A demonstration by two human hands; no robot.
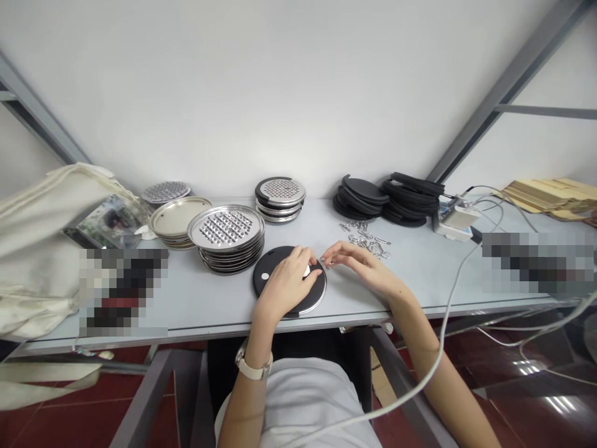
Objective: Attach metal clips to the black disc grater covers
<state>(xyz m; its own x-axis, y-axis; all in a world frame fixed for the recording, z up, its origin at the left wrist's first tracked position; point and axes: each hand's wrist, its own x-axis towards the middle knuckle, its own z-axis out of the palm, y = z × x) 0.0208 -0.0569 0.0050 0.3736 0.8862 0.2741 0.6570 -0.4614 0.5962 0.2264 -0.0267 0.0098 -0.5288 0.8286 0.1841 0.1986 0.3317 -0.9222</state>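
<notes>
A round black disc with a metal rim [273,277] lies flat on the pale table [196,302] in front of me. My left hand [288,280] rests on top of it with curled fingers pressing near its right side. My right hand [357,261] hovers just right of the disc, thumb and fingers pinched on a small metal clip at the disc's edge. A loose pile of small metal clips [368,239] lies just behind my right hand.
Stacks of perforated metal plates [227,236], plain metal plates [177,218] and assembled discs [280,198] stand at the back left. Black disc stacks [387,199] sit back right, beside a white power strip [454,221] with cables. A cloth bag [41,249] lies at the left.
</notes>
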